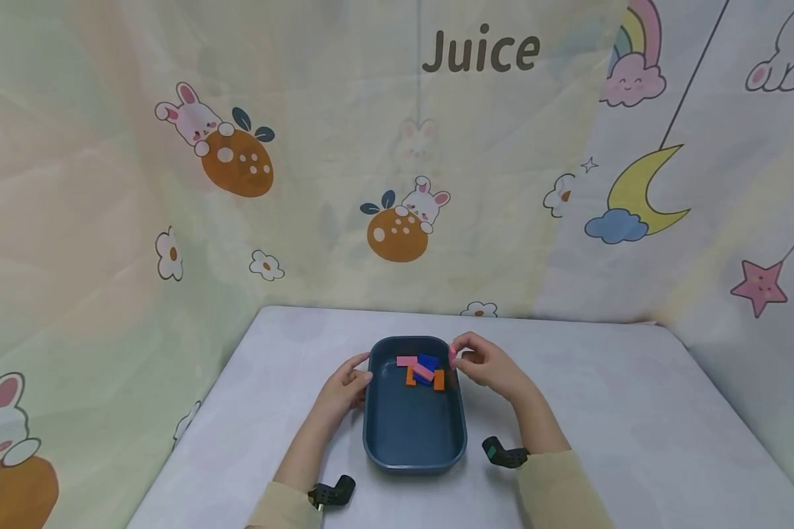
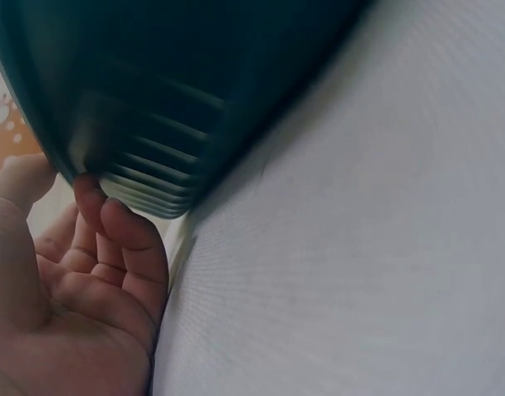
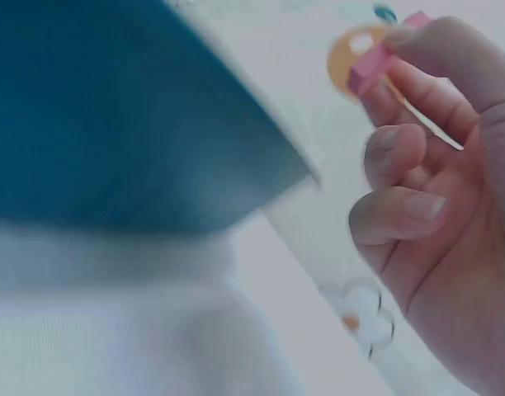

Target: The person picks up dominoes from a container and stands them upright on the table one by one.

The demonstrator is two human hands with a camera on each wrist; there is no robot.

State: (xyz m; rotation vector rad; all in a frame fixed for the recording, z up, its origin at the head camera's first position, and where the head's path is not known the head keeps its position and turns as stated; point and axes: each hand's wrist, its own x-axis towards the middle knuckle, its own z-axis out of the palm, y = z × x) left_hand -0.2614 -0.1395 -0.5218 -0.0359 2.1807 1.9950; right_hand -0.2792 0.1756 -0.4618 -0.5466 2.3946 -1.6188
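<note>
A dark blue-green rectangular tray stands on the table between both hands. At its left rim, the left hand holds on, thumb at the edge and fingers curled against the outer wall; the left wrist view shows that hand below the ridged side. Over the far right rim, the right hand pinches a small pink block between thumb and index finger, its other fingers bent loosely. Inside the tray, toward the far end, lie pink blocks, blue blocks and orange blocks, some overlapping.
A white cloth-covered table extends around the tray. Behind it hangs a printed curtain with rabbits and oranges. Each wrist wears a black strapped device, one left and one right, close to the tray's near end.
</note>
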